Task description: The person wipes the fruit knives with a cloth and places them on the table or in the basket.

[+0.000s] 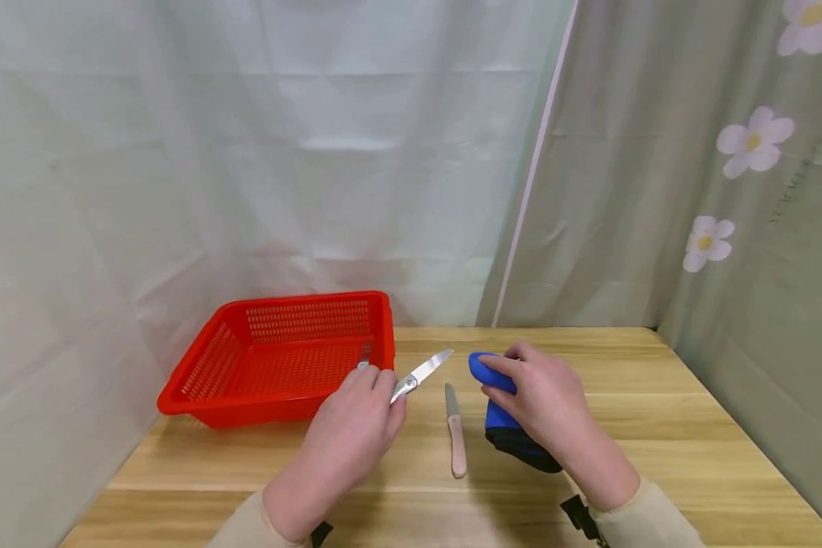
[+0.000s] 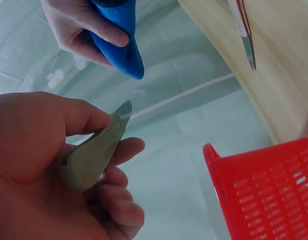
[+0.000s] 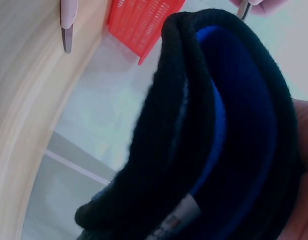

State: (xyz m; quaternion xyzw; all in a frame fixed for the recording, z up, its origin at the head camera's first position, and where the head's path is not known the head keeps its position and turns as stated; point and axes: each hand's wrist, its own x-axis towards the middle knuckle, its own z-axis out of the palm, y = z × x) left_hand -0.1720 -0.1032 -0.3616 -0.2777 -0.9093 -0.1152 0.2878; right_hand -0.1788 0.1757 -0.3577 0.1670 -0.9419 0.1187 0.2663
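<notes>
My left hand [image 1: 352, 418] grips a folding knife [image 1: 422, 374] with its silver blade out, pointing up and right. In the left wrist view its pale green handle [image 2: 91, 160] lies between thumb and fingers. My right hand [image 1: 544, 392] holds a folded blue cloth [image 1: 498, 415] with black edging, thumb and fingers pinching its upper end. Seen from the right wrist, the black-edged layers [image 3: 161, 120] curve around a blue inside, with a small pale label [image 3: 179, 217]. Between both hands, a second knife [image 1: 457, 445] with a pinkish handle lies on the table, blade pointing away.
A red plastic basket [image 1: 246, 415] with slotted walls stands at the back left, next to my left hand. A metal utensil [image 1: 364, 355] shows inside it, partly hidden by my fingers. Pale curtains [image 1: 383, 152] hang behind the wooden table [image 1: 630, 434].
</notes>
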